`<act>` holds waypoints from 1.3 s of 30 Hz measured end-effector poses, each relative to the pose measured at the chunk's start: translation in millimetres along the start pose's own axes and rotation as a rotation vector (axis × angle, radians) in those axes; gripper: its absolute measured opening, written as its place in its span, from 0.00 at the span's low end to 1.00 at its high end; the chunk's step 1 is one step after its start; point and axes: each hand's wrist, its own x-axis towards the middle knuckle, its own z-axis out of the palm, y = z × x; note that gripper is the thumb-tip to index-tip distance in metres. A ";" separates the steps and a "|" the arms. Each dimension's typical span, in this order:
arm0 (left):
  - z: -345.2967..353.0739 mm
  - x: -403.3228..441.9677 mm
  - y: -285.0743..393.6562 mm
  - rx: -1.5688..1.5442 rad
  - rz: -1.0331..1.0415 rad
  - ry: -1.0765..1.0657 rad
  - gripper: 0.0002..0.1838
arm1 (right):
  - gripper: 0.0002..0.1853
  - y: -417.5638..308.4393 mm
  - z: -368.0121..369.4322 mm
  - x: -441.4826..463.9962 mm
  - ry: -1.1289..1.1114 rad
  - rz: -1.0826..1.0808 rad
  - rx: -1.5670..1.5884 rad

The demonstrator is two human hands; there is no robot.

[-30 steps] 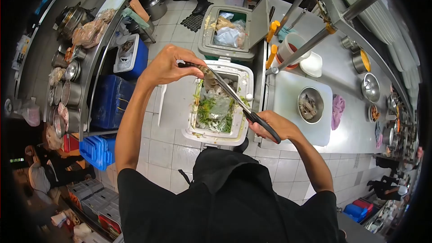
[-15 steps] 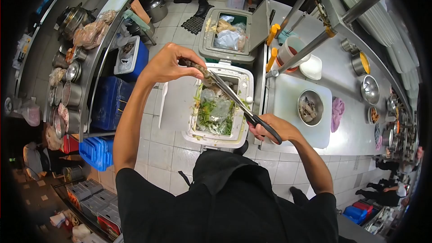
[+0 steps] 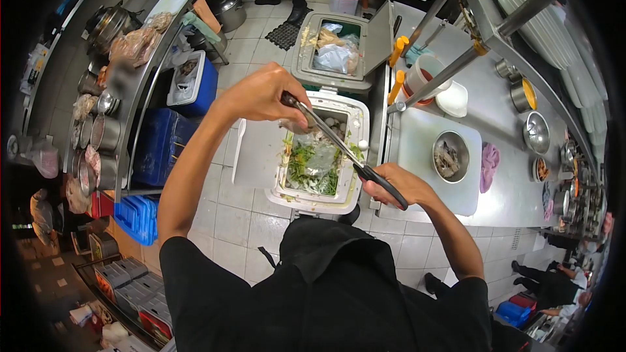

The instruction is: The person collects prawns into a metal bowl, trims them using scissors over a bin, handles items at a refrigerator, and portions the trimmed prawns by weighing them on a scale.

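My left hand (image 3: 264, 94) is closed on a shrimp (image 3: 291, 100), of which a dark end and a pale part show between the fingers. My right hand (image 3: 391, 186) grips the black handles of long scissors (image 3: 334, 137), whose blades reach up to the shrimp; whether they are parted is hard to tell. Both hands are above a white bin (image 3: 360, 117) holding green leaves, clear plastic and scraps. To the right, a steel bowl (image 3: 450, 156) with several shrimp sits on a white cutting board (image 3: 417, 137).
Behind the white bin stands a grey bin (image 3: 305, 45) with bags inside. A pink cloth (image 3: 490, 166) lies right of the board. Steel shelf posts (image 3: 443, 75) rise over the counter. Blue containers (image 3: 163, 146) are at left. Other people stand at the back and lower right.
The left hand has turned and shifted slightly right, and the shrimp has swung to a new angle, its dark end now upward. The scissors have hardly moved.
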 end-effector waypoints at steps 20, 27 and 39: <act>141.4 94.4 2.8 -0.440 -0.100 0.116 0.11 | 0.28 109.0 78.1 -113.3 0.595 -0.044 0.170; 321.6 269.8 45.3 -0.326 0.047 0.408 0.18 | 0.17 166.4 114.4 -194.7 1.273 0.676 0.199; 371.4 281.4 10.2 -0.776 -0.500 -0.218 0.32 | 0.15 299.8 77.3 -201.7 1.702 0.528 0.196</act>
